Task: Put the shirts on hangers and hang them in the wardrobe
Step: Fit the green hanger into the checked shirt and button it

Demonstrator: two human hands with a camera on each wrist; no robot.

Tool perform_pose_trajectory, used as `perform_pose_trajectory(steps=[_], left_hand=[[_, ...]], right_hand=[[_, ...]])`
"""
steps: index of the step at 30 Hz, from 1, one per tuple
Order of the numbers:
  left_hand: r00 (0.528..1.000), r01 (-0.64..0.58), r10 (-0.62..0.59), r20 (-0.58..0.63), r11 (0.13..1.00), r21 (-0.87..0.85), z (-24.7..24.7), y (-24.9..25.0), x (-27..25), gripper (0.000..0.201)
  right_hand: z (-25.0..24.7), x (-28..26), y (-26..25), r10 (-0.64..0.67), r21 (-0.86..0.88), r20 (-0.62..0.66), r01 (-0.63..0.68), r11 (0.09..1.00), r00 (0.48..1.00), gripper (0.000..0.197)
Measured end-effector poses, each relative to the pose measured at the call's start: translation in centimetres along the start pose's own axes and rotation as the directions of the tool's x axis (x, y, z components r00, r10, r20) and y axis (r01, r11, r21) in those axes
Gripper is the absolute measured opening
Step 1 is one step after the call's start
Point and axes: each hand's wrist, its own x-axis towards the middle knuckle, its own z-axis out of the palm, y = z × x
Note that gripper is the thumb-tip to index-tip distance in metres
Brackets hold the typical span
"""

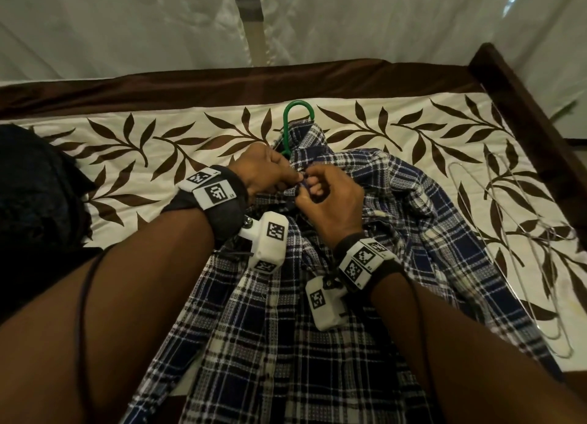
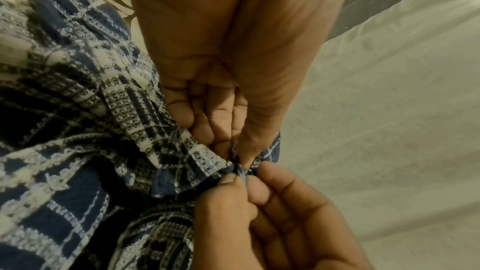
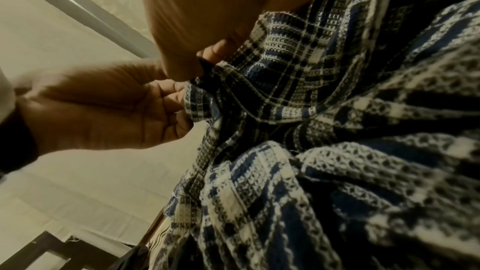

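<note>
A blue, black and white plaid shirt (image 1: 317, 296) lies spread on the bed, collar pointing away from me. A green hanger (image 1: 290, 121) sits inside it, with only its hook sticking out past the collar. My left hand (image 1: 273, 172) and right hand (image 1: 320, 198) meet just below the collar, each pinching an edge of the shirt's front opening. In the left wrist view the left hand (image 2: 233, 151) and right hand (image 2: 244, 182) pinch the plaid shirt (image 2: 78, 130) at one spot. The right wrist view shows the right hand (image 3: 192, 67), the left hand (image 3: 176, 98) and the plaid shirt (image 3: 337, 151).
The bed has a cream cover with brown leaves (image 1: 158, 156) and a dark wooden frame (image 1: 524, 105). Several bare wire hangers (image 1: 524, 252) lie at the right of the shirt. A dark garment (image 1: 35, 194) sits at the left edge. A pale curtain (image 1: 127, 26) hangs behind the bed.
</note>
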Motion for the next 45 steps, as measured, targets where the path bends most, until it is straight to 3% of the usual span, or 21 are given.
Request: perform_pose_trajectory(steps=[3,6,13,22,27,33,35,37,41,45], left_hand=[[0.999,0.043,-0.044,-0.017,0.998,-0.047,0.0,0.1,0.1,0.016],[0.997,0.06,-0.064,-0.042,0.995,-0.081,0.1,-0.1,0.0,0.011],[0.99,0.043,-0.063,-0.13,0.987,-0.153,0.4,-0.7,-0.2,0.012],[0.995,-0.013,-0.008,-0.1,0.977,-0.211,1.2,-0.9,-1.2,0.026],[0.992,-0.044,0.021,-0.123,0.982,-0.184,1.6,-1.8,-0.9,0.037],[0.992,-0.109,0.092,-0.083,0.967,-0.232,1.1,-3.0,-0.7,0.041],[0.989,-0.144,0.128,-0.078,0.958,-0.248,0.9,-3.2,-0.6,0.037],[0.983,-0.182,0.167,-0.082,0.951,-0.25,0.9,-3.1,-0.5,0.036],[0.959,-0.253,0.227,-0.169,0.955,-0.153,1.1,-2.4,-0.2,0.027],[0.906,-0.261,0.203,-0.372,0.959,-0.113,0.6,-2.0,1.3,0.036]], right_hand=[[0.2,-0.4,-0.1,-0.021,-0.013,-0.046,0.02,1.0,0.999,0.026],[0.5,-0.6,-0.2,0.056,0.045,-0.05,-0.054,0.998,0.997,0.027],[-0.3,0.1,-0.7,0.27,0.277,0.105,-0.289,0.917,0.957,0.027],[-0.8,1.3,-0.8,0.333,0.223,0.183,-0.369,0.902,0.925,0.018],[-1.1,1.9,-1.2,0.503,0.334,0.342,-0.603,0.725,0.794,0.016],[-1.7,2.5,-1.0,0.559,0.466,0.521,-0.764,0.447,0.645,0.014],[-2.1,2.7,-0.8,0.551,0.494,0.559,-0.783,0.379,0.62,0.014],[-2.3,2.7,-0.6,0.536,0.523,0.564,-0.774,0.357,0.628,0.014],[-1.6,2.5,-0.3,0.513,0.487,0.529,-0.737,0.469,0.676,0.016],[-1.2,2.5,0.8,0.406,0.269,0.364,-0.512,0.816,0.838,0.031]])
